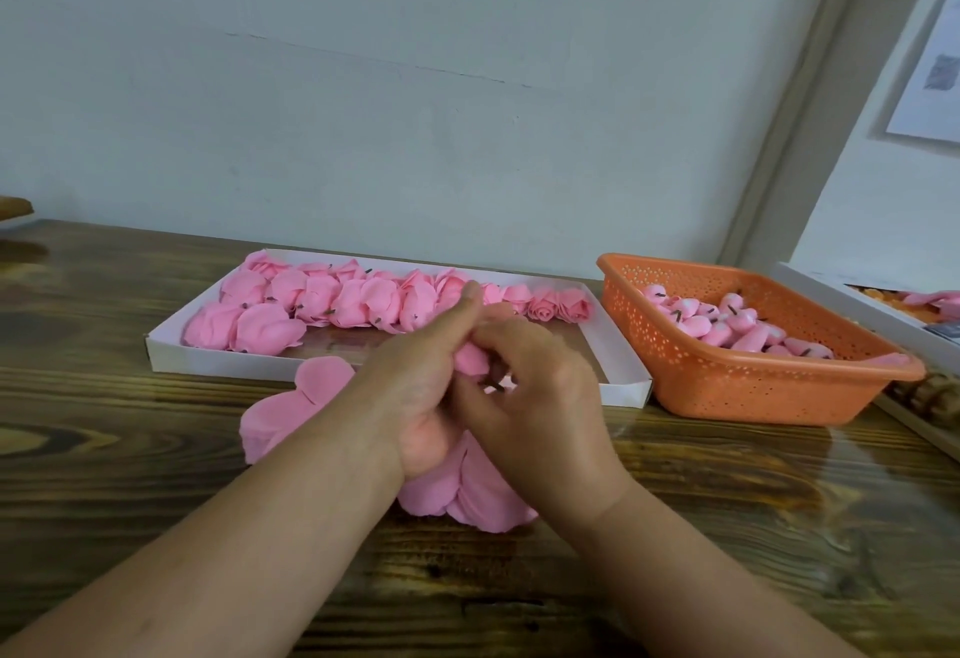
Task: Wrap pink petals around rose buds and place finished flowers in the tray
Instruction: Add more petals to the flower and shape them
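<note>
Both hands meet over the table's middle around one pink rose bud (471, 359). My left hand (423, 382) grips it from the left with thumb and fingers. My right hand (535, 387) curls round it from the right, and a dark stem stub shows between the fingers. Loose pink petals (291, 413) lie fanned out on the wood beneath and beside my wrists. Behind the hands stands the white tray (218, 358) with several finished pink flowers (332, 301) in rows.
An orange perforated basket (737, 387) holding several pink buds (727, 325) stands right of the tray. A second white box (831, 288) sits at the far right edge beside a wooden object (930, 397). The grey wall rises just behind the wooden table (104, 449).
</note>
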A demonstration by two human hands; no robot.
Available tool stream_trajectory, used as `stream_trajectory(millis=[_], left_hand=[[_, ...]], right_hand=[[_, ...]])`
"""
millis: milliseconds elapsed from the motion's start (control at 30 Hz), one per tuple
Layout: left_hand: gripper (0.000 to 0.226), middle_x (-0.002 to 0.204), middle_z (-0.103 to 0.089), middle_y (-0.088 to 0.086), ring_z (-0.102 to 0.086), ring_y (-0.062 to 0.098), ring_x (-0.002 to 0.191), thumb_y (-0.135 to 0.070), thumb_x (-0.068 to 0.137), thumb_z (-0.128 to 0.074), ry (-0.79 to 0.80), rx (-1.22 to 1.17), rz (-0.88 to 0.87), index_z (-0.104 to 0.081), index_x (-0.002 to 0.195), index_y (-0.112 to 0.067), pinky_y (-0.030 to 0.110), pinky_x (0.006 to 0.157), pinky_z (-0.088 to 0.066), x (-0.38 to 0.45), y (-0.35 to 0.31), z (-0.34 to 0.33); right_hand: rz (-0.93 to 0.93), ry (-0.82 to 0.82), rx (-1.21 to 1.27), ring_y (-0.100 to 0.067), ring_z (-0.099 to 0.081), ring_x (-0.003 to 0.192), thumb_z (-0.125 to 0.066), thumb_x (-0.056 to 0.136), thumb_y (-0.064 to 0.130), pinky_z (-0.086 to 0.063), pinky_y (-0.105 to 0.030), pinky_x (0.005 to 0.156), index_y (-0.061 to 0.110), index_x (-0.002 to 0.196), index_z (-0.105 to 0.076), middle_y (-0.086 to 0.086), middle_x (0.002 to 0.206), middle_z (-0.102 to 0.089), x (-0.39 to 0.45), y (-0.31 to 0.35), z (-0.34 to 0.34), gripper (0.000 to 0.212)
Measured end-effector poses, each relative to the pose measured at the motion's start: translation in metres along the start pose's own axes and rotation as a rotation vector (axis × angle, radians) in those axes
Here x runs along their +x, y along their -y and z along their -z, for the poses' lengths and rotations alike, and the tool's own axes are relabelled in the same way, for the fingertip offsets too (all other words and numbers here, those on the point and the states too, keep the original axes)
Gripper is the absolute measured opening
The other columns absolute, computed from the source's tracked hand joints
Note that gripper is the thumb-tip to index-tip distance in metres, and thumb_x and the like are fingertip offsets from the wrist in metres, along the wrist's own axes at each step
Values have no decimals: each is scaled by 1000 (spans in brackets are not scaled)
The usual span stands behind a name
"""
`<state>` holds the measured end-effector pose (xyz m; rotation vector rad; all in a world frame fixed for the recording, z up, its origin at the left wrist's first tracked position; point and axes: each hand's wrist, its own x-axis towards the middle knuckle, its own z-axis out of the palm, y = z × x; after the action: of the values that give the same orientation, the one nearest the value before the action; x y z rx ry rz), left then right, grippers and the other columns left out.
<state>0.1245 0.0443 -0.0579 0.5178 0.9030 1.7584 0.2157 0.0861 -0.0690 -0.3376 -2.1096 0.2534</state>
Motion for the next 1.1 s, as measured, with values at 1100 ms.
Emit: stream_trajectory(millis=[1100], left_hand=[[28,109,-66,7,-61,22,105,-13,93,-57,-443,2237,187,-60,120,-7,31,90,-47,95,-88,93]], right_hand=[[-481,-67,226,0,-60,77,-77,76,23,-51,-19,69,13,118,-59,25,89,-54,17,-67,26,47]])
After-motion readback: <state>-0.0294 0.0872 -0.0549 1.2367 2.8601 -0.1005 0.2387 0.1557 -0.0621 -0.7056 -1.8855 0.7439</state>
